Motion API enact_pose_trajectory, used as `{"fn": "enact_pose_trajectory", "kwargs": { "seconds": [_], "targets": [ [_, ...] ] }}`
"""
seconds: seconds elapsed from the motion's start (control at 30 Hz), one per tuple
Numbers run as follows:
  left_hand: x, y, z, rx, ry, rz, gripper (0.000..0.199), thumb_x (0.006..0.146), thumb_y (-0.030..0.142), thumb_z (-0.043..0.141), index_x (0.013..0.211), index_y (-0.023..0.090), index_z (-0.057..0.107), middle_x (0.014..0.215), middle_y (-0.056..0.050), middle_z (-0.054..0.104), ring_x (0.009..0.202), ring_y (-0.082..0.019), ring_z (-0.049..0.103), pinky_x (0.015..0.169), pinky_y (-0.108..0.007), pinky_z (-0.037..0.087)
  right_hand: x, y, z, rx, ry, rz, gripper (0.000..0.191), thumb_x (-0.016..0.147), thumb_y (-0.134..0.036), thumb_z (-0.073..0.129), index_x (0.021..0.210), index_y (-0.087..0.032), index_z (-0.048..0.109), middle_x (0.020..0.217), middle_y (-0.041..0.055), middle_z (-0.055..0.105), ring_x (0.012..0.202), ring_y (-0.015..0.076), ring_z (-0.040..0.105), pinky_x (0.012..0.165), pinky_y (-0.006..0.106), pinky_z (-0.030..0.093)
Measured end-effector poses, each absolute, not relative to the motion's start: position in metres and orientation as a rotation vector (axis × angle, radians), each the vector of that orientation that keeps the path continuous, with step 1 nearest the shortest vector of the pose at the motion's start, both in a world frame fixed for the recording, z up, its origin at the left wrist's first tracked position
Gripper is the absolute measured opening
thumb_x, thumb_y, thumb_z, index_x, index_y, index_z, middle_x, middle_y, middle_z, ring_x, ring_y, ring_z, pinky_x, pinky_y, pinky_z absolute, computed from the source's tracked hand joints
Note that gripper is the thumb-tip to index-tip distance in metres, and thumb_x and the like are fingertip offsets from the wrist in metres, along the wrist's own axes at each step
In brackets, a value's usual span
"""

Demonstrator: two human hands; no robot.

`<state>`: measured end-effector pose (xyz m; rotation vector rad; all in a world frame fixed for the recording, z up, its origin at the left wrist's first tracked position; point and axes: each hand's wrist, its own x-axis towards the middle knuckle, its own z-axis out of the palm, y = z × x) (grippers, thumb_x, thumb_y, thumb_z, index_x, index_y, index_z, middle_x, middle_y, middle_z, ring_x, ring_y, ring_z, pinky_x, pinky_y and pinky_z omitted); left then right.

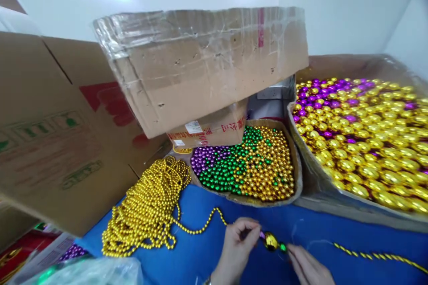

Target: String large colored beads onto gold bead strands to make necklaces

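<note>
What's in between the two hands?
The head view shows a purple bead near the left hand, then a big gold bead, then a green bead by the right hand.

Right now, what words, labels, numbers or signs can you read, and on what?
"公司": red print on the lower box; rest of that print too blurred.
White labels on the same box: too small to read.
Left box: red and green print, too blurred to read.
Upper box: pink strip, nothing legible.
</note>
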<state>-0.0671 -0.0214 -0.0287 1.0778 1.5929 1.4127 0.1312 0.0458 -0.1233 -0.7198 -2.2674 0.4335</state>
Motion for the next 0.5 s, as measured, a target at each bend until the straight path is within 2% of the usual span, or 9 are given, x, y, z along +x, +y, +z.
{"fn": "enact_pose_trajectory", "kwargs": {
  "seconds": [0.1, 0.17, 0.23, 0.3, 0.43, 0.5],
  "targets": [
    [-0.060, -0.025, -0.038, 1.189, 1.746, 1.376, 0.023, 0.080, 0.036, 0.059, 0.072, 0.017, 0.070, 0.073, -0.005, 0.067, 0.069, -0.018, 0.060, 0.062, -0.026, 0.045, 0.137, 0.048, -0.111, -0.842, -2.339, 0.444, 0.031, 0.094, -0.028, 0.037, 0.099, -0.021, 0.067, 0.089, 0.0073, 0.071, 0.081, 0.0188, 0.069, 0.075, 0.029, 0.055],
    [-0.059, -0.024, -0.041, 1.182, 1.762, 1.359, 0.023, 0.080, 0.036, 0.058, 0.075, 0.017, 0.069, 0.069, -0.004, 0.067, 0.065, -0.018, 0.059, 0.060, -0.026, 0.044, 0.142, 0.052, -0.103, -0.919, -2.362, 0.471, 0.029, 0.092, -0.025, 0.040, 0.108, -0.022, 0.064, 0.094, 0.0073, 0.070, 0.084, 0.0185, 0.068, 0.076, 0.029, 0.055],
    [-0.059, -0.025, -0.037, 1.221, 1.775, 1.364, 0.021, 0.080, 0.036, 0.058, 0.077, 0.018, 0.069, 0.073, -0.004, 0.068, 0.069, -0.018, 0.060, 0.064, -0.026, 0.044, 0.145, 0.055, -0.093, -0.977, -2.350, 0.498, 0.032, 0.091, -0.021, 0.039, 0.117, -0.022, 0.059, 0.100, 0.0084, 0.068, 0.085, 0.0184, 0.067, 0.073, 0.028, 0.054],
    [-0.059, -0.027, -0.027, 1.287, 1.776, 1.377, 0.019, 0.079, 0.035, 0.060, 0.077, 0.019, 0.069, 0.077, -0.004, 0.068, 0.074, -0.019, 0.060, 0.069, -0.026, 0.044, 0.143, 0.052, -0.080, -0.981, -2.322, 0.536, 0.033, 0.092, -0.020, 0.037, 0.119, -0.021, 0.057, 0.103, 0.0089, 0.067, 0.088, 0.0182, 0.066, 0.075, 0.029, 0.054],
    [-0.054, -0.036, 0.006, 1.400, 1.735, 1.388, 0.019, 0.081, 0.035, 0.058, 0.079, 0.019, 0.067, 0.076, -0.003, 0.067, 0.071, -0.017, 0.060, 0.066, -0.025, 0.045, 0.118, 0.037, -0.049, -0.810, -2.313, 0.649, 0.032, 0.094, -0.023, 0.038, 0.123, -0.022, 0.052, 0.111, 0.0069, 0.064, 0.099, 0.0162, 0.062, 0.085, 0.028, 0.049],
    [-0.053, -0.041, 0.019, 1.426, 1.705, 1.423, 0.019, 0.082, 0.035, 0.056, 0.080, 0.019, 0.066, 0.078, -0.003, 0.067, 0.071, -0.017, 0.060, 0.065, -0.025, 0.047, 0.105, 0.030, -0.040, -0.724, -2.327, 0.690, 0.029, 0.094, -0.023, 0.040, 0.118, -0.023, 0.055, 0.107, 0.0053, 0.065, 0.096, 0.0152, 0.062, 0.083, 0.026, 0.049]
  ]
}}
